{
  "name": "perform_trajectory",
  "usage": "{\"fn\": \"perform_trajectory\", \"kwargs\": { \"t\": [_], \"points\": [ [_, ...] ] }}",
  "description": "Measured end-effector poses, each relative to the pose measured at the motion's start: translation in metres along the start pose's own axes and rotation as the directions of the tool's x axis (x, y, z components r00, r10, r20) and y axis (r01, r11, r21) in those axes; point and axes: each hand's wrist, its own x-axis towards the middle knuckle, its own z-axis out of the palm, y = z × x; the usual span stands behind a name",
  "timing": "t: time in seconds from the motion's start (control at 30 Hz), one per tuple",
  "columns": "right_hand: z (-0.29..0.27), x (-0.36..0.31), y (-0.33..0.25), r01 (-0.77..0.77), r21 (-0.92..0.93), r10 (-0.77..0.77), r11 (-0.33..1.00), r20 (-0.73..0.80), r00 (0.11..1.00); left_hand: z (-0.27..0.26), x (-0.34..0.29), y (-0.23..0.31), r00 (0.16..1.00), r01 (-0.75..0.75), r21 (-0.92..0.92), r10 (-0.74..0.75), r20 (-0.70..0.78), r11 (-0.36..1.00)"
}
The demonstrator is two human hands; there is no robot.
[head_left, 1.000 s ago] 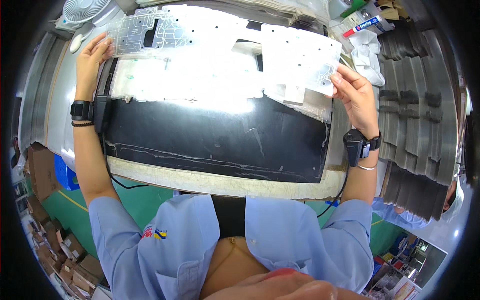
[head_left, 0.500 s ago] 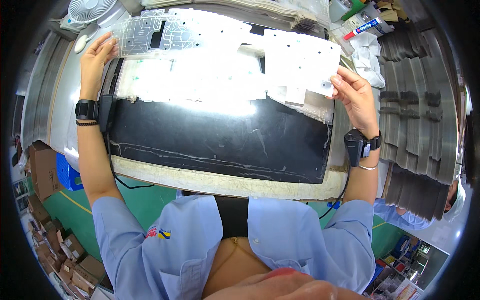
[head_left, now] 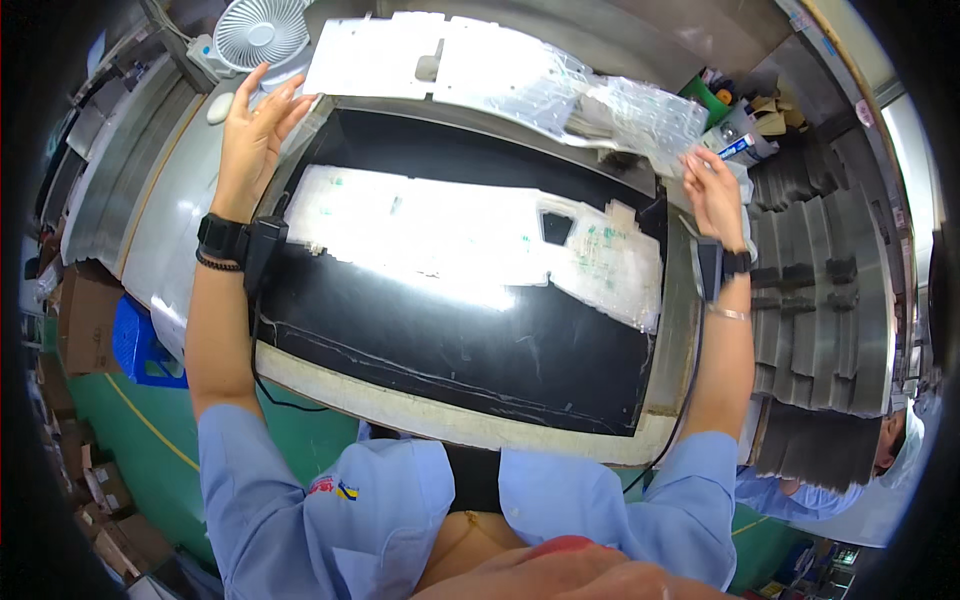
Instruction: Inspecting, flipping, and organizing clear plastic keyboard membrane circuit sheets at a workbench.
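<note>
A long thin plastic sheet (head_left: 500,75), white with a clear printed circuit-like pattern toward its right end, stretches across the back of the table. Its right end meets the fingertips of my right hand (head_left: 712,190), which pinch its edge. By the sheet's left end, my left hand (head_left: 258,135) is raised with fingers apart; one fingertip is close to the corner, and whether it touches is hard to see. Nearer me, a stack of white and clear sheets (head_left: 430,220) with a cut-out lies on a black mat (head_left: 450,330).
A white fan (head_left: 262,35) and a white computer mouse (head_left: 220,108) are at the back left. Stacked grey sheets (head_left: 815,290) fill the right side, with a green container (head_left: 708,98) behind them. A blue crate (head_left: 145,345) stands low at left. Another person (head_left: 800,495) is at far right.
The sheet has moved from above the stack to the back, and its printed part now shows at the right. My left hand's fingers have spread. The head view has shifted.
</note>
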Motion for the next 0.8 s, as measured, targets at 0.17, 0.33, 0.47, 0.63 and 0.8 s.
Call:
{"fn": "perform_trajectory", "kwargs": {
  "t": [0.17,0.33,0.47,0.63,0.8],
  "points": [
    [0.006,0.065,0.003,-0.063,0.005,0.063,0.998,-0.095,0.993,-0.02,-0.008,-0.007,0.979,0.196,0.207,-0.203,0.012,0.959],
    [0.013,0.03,-0.008,0.02,-0.301,-0.041,0.953,-0.063,0.997,-0.01,-0.019,-0.006,0.939,-0.015,0.712,-0.233,0.251,0.702],
    [0.028,-0.058,-0.01,0.196,-0.752,-0.052,0.63,0.211,0.976,-0.007,-0.032,-0.005,0.835,-0.396,0.805,-0.191,0.516,0.442],
    [0.026,-0.103,-0.005,0.339,-0.831,-0.095,0.442,0.332,0.938,-0.005,-0.026,-0.008,0.843,-0.318,0.871,-0.308,0.44,0.375],
    [0.016,-0.101,0.013,0.073,-0.454,-0.01,0.888,0.14,0.99,-0.003,-0.024,-0.014,0.898,-0.16,0.776,-0.237,0.372,0.61]
  ]
}}
